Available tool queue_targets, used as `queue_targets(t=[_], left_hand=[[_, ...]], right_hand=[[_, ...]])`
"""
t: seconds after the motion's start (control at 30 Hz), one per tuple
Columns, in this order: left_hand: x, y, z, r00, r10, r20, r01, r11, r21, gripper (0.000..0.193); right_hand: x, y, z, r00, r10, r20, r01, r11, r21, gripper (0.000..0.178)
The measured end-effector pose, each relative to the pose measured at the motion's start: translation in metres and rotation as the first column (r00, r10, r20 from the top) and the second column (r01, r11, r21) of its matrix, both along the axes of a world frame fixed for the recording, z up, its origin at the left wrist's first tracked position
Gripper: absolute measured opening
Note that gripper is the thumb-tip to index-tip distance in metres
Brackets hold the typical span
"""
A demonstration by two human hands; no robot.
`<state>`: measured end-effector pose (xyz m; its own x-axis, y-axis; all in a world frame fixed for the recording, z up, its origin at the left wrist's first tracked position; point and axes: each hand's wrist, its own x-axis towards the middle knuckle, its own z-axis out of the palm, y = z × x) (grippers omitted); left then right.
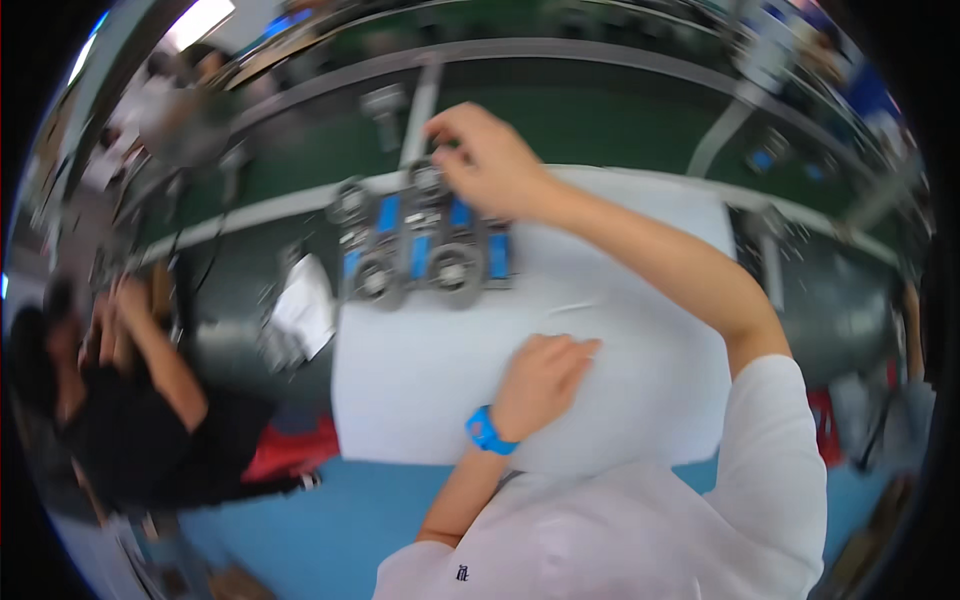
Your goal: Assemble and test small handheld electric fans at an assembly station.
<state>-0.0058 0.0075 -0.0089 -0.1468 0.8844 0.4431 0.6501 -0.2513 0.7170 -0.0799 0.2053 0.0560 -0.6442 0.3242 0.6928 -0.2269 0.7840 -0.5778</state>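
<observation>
Metal parts (420,258) at far-left corner of worktop (640,400): likely heavy, stiff, take by rims (455,297); can't tell grip, right hand (492,165) or left hand (543,380).

Floor (270,545): light blue, visible lower left. Counter (650,400): white-topped, centre frame. Green surface (600,120) beyond it, bordered by grey rail (560,50) arching across top. Pale strip (423,110) crosses the green, upper centre. Bright light (203,20), upper left.
</observation>
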Motion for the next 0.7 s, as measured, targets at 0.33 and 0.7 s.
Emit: queue_targets(t=[0.33,0.7], left_hand=[[0.014,0.010,0.004,0.996,-0.050,-0.080,0.042,0.994,-0.097,0.021],[0.013,0.006,0.009,0.996,0.023,-0.082,-0.038,0.982,-0.184,0.020]], right_hand=[[0.270,0.098,0.016,0.650,-0.758,0.058,0.746,0.651,0.142,0.012],[0.333,0.342,-0.076,-0.014,-0.614,0.789,0.942,0.257,0.217,0.062]])
